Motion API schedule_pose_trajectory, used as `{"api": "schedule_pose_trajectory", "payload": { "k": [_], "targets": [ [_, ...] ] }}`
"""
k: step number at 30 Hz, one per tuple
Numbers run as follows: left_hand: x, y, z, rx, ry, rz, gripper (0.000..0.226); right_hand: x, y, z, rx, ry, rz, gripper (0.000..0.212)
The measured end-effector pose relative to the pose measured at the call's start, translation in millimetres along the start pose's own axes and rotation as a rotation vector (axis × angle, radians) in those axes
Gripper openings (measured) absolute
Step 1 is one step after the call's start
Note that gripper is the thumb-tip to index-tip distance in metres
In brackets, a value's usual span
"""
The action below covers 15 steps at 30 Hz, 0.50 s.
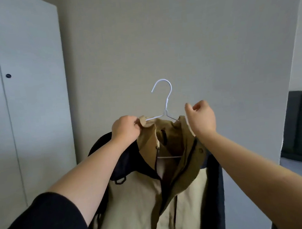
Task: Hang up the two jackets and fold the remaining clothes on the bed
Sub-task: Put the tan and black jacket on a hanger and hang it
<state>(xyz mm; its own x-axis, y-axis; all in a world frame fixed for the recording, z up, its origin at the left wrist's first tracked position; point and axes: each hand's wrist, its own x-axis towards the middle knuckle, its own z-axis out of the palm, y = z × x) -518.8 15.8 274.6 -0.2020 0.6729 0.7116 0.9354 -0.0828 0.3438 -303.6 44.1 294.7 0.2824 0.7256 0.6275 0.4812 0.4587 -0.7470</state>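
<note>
A beige and tan jacket (140, 201) with navy sleeves and hood hangs in front of me on a white wire hanger (164, 102), whose hook points up and left. My left hand (125, 129) pinches the tan collar together with the hanger's left arm. My right hand (201, 119) is at the jacket's right shoulder, fingers curled; whether it holds the collar or hanger there I cannot tell. The hanger's lower bar shows inside the open neck. The jacket front hangs open.
A tall white wardrobe (28, 87) with shut doors and a small dark knob (8, 76) stands at the left. A plain grey wall (177, 41) is straight ahead. At the right, a dark piece of furniture (301, 125) sits beyond the wall's corner.
</note>
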Motion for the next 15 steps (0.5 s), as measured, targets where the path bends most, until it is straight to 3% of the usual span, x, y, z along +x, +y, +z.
{"api": "schedule_pose_trajectory", "payload": {
  "k": [2,4,5,6,10,11,12,15],
  "targets": [
    [-1.8,0.1,6.2,0.017,0.022,-0.003,0.03,-1.7,-0.5,-0.4,-0.331,-0.277,0.031,0.043],
    [-3.5,-0.1,10.8,0.021,0.032,-0.009,0.03,-8.6,7.3,4.8,-0.608,-0.53,-0.011,0.025],
    [-4.7,-0.9,13.0,0.017,0.035,-0.014,0.03,-11.9,9.5,5.4,-0.666,-0.559,-0.059,0.01],
    [-5.8,-2.7,15.3,0.013,0.037,-0.019,0.032,-13.5,11.7,5.2,-0.631,-0.526,-0.101,0.002],
    [-5.9,-10.1,17.8,-0.011,0.076,-0.09,0.026,-23.7,15.0,-0.8,-0.097,-0.022,-0.173,0.02],
    [-5.3,-11.1,17.9,-0.038,0.101,-0.115,0.025,-30.4,17.9,-2.0,-0.078,-0.001,-0.205,0.021],
    [-5.5,-11.6,18.3,-0.07,0.132,-0.137,0.026,-38.7,23.0,-1.6,-0.165,-0.083,-0.255,0.022],
    [-13.0,-11.4,23.9,-0.13,0.18,-0.144,0.034,-62.9,43.7,1.0,-0.597,-0.674,-0.344,0.026]
  ]
}}
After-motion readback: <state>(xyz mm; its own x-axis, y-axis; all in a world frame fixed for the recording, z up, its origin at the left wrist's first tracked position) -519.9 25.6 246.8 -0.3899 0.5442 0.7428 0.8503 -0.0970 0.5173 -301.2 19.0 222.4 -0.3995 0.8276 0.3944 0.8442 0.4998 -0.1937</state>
